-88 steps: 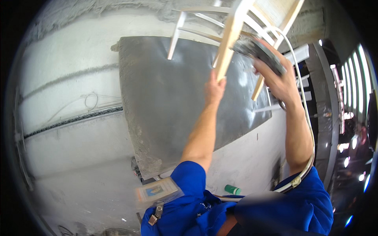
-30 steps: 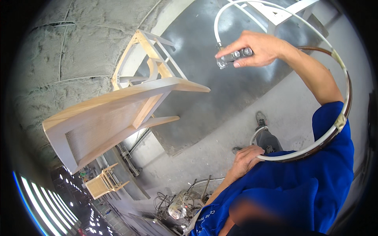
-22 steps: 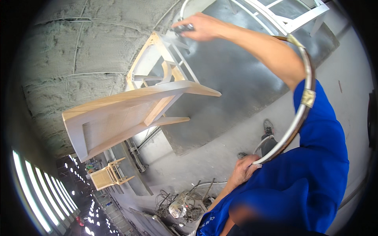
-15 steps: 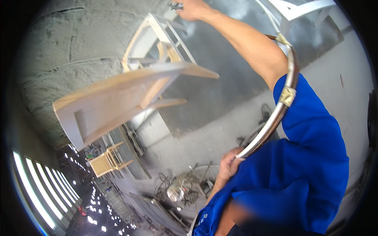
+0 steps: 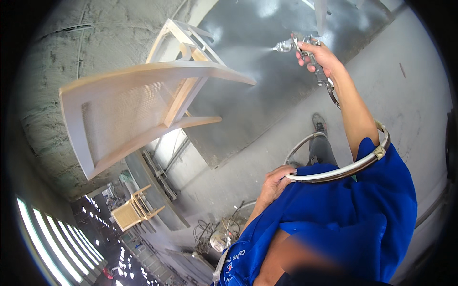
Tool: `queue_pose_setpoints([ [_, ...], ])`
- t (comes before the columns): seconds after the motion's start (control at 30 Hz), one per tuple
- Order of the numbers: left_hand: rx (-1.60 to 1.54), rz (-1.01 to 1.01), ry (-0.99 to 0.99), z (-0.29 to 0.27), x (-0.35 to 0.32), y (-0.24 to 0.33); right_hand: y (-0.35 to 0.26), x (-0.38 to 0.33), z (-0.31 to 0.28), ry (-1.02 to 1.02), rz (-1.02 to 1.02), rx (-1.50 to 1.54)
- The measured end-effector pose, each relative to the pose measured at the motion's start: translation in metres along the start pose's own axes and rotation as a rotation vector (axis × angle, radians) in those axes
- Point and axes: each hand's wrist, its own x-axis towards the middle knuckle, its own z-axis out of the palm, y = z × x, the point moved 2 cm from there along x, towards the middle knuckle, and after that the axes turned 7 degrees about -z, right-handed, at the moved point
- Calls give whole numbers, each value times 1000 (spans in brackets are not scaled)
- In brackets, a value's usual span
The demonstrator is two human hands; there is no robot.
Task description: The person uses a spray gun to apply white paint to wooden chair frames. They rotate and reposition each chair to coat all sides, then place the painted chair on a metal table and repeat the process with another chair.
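Observation:
My right hand point(image 5: 322, 58) is wrapped round the grip of a metal spray gun point(image 5: 285, 45). Its nozzle faces left, and a pale mist spreads from it toward a wooden chair point(image 5: 138, 76) with a woven panel. The gun is apart from the chair. My left hand point(image 5: 276, 181), low at my front, is closed on a white and brown hose point(image 5: 341, 172) with tape round it. This hose loops across my blue shirt to my right forearm.
A dark flat panel point(image 5: 229, 128) lies beyond the chair, dusted with pale patches. Part of a white furniture piece point(image 5: 321, 16) shows at the top. Another wooden chair point(image 5: 126, 215) stands at lower left, near tangled cables point(image 5: 202, 233). A rough grey wall point(image 5: 52, 71) rises at left.
My right hand has come back to the right with the spray gun, away from the chair's far side. The hose loop has dropped lower. My left hand keeps hold of the hose.

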Motion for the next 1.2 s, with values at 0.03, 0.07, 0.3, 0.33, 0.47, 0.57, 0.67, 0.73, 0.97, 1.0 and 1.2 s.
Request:
queue_pose_setpoints([
  [0.03,35,-3,-24,-2,-5,-4,-18,-16,9,-73,-88,88],
  [0.07,79,6,-42,-4,-12,-8,-35,-28,19,-86,-165,148],
  [0.3,54,185,-117,-42,-97,-58,-74,-110,75,-252,-666,322],
  [0.33,50,171,-98,-54,-117,-67,-63,-122,76,-171,-695,233],
  [0.47,-81,185,26,-81,-172,-96,59,-168,105,341,-488,-169],
  [0.57,5,224,25,-96,-196,-110,154,-178,134,372,-476,31],
  [0.67,61,117,93,-117,-217,-116,234,-175,148,647,-333,69],
  [0.73,107,72,153,-132,-227,-113,271,-174,145,798,-154,74],
  [0.97,197,132,71,-133,-239,-83,253,-192,176,822,-213,325],
  [1.0,188,174,50,-137,-237,-83,229,-196,188,758,-305,357],
  [1.2,406,278,-49,-191,-228,-146,80,-256,282,415,-883,468],
])
